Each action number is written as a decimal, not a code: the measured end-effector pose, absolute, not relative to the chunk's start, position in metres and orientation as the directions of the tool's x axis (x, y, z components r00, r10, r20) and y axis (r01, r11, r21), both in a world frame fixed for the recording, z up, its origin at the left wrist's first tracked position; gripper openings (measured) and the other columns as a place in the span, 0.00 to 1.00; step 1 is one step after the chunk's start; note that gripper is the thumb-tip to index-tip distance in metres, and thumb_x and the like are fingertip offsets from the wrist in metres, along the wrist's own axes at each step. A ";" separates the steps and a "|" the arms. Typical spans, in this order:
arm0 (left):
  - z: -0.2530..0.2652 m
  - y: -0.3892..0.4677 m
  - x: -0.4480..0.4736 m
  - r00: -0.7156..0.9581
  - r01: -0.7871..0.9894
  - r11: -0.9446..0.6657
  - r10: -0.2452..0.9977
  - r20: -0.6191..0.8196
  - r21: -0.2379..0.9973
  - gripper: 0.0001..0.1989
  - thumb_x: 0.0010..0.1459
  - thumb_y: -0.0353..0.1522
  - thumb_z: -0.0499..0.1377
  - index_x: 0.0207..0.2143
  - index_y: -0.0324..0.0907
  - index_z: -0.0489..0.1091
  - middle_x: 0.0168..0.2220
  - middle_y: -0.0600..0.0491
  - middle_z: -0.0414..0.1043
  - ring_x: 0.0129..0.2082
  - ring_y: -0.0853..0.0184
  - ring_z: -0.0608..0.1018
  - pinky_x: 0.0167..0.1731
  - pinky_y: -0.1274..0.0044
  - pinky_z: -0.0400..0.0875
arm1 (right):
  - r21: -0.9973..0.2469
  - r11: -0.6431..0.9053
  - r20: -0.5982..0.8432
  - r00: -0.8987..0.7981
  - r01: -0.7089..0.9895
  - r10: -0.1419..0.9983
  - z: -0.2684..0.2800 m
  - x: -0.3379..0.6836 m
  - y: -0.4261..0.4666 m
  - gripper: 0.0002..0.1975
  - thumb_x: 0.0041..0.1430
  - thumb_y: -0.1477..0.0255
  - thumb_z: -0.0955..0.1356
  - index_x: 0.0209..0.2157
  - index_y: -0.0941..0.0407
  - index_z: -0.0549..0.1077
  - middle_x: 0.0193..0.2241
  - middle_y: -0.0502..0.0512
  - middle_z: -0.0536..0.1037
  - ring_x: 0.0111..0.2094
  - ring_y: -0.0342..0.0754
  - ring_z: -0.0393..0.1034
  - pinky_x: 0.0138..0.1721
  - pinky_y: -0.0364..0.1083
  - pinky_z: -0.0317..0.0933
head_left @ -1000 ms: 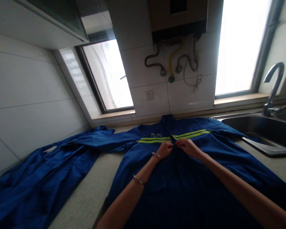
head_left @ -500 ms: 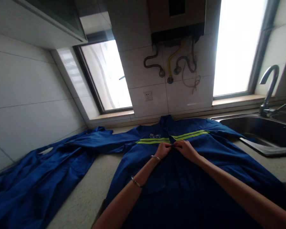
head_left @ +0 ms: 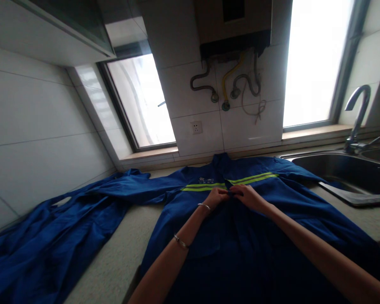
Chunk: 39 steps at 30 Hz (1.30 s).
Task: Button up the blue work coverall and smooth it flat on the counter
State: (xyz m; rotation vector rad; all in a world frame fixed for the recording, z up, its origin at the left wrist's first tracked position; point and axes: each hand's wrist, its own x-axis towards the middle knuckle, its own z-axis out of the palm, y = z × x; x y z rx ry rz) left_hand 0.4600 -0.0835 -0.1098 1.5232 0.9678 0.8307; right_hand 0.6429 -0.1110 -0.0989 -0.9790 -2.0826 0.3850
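A blue work jacket (head_left: 196, 236) with yellow-green stripes across the chest lies spread, front up, with its collar toward the wall. My left hand (head_left: 218, 197) pinches the jacket's front edge at the middle, just below the stripes. Close against it, my right hand (head_left: 247, 196) grips the front edge from the other side, fingertips nearly meeting. A small fold of cloth shows between them; whether a button or snap is there is hidden by the fingers. Two bracelets circle my left wrist and forearm.
Another blue garment (head_left: 60, 236) lies crumpled at the left on the pale countertop (head_left: 114, 257). A steel sink (head_left: 342, 166) with a faucet (head_left: 359, 114) is at the right, near one sleeve. A water heater (head_left: 234, 29) with hoses hangs on the tiled wall between two windows.
Both hands stay at the same spot on the jacket front. The left wrist and fingers have shifted slightly, and the right hand has moved up a little.
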 end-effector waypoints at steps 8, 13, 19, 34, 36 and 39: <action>-0.113 -0.080 0.461 0.458 0.153 -0.124 0.888 0.040 0.980 0.13 0.37 0.27 0.61 0.30 0.34 0.76 0.24 0.53 0.72 0.22 0.74 0.67 0.25 0.81 0.58 | -0.510 0.650 0.530 -0.390 0.564 0.753 -0.101 0.642 -0.109 0.15 0.48 0.80 0.65 0.40 0.59 0.73 0.36 0.58 0.77 0.39 0.50 0.69 0.42 0.46 0.61; -0.115 -0.081 0.464 0.444 0.224 -0.140 0.895 0.027 0.965 0.13 0.38 0.26 0.59 0.31 0.34 0.76 0.26 0.53 0.74 0.23 0.73 0.68 0.26 0.80 0.60 | -0.523 0.646 0.526 -0.386 0.555 0.758 -0.102 0.643 -0.108 0.14 0.49 0.80 0.64 0.39 0.59 0.73 0.35 0.57 0.76 0.38 0.49 0.69 0.41 0.45 0.61; -0.116 -0.080 0.466 0.429 0.279 -0.155 0.903 0.021 0.948 0.13 0.40 0.25 0.58 0.31 0.34 0.76 0.25 0.54 0.73 0.23 0.73 0.68 0.26 0.81 0.59 | -0.549 0.638 0.525 -0.371 0.541 0.766 -0.099 0.641 -0.111 0.13 0.47 0.81 0.64 0.37 0.59 0.73 0.32 0.55 0.76 0.37 0.48 0.69 0.40 0.44 0.60; -0.105 -0.082 0.458 0.453 0.318 -0.166 0.892 0.005 0.934 0.16 0.40 0.33 0.65 0.34 0.35 0.77 0.26 0.52 0.73 0.24 0.72 0.70 0.27 0.80 0.62 | -0.691 0.566 0.468 -0.319 0.449 0.824 -0.102 0.644 -0.107 0.11 0.43 0.82 0.66 0.31 0.59 0.72 0.28 0.53 0.77 0.31 0.46 0.71 0.33 0.42 0.62; -0.106 -0.082 0.457 0.447 0.307 -0.161 0.894 0.007 0.938 0.17 0.39 0.34 0.66 0.34 0.36 0.77 0.26 0.52 0.73 0.24 0.72 0.70 0.26 0.80 0.61 | -0.682 0.574 0.480 -0.314 0.454 0.819 -0.103 0.644 -0.106 0.11 0.43 0.82 0.66 0.31 0.59 0.72 0.28 0.53 0.77 0.31 0.46 0.71 0.33 0.42 0.62; -0.108 -0.081 0.457 0.431 0.273 -0.154 0.902 0.022 0.950 0.16 0.39 0.33 0.66 0.33 0.34 0.77 0.24 0.53 0.72 0.22 0.73 0.68 0.25 0.80 0.59 | -0.688 0.576 0.480 -0.318 0.442 0.818 -0.102 0.644 -0.107 0.11 0.43 0.82 0.66 0.31 0.59 0.72 0.29 0.53 0.77 0.31 0.46 0.72 0.34 0.42 0.63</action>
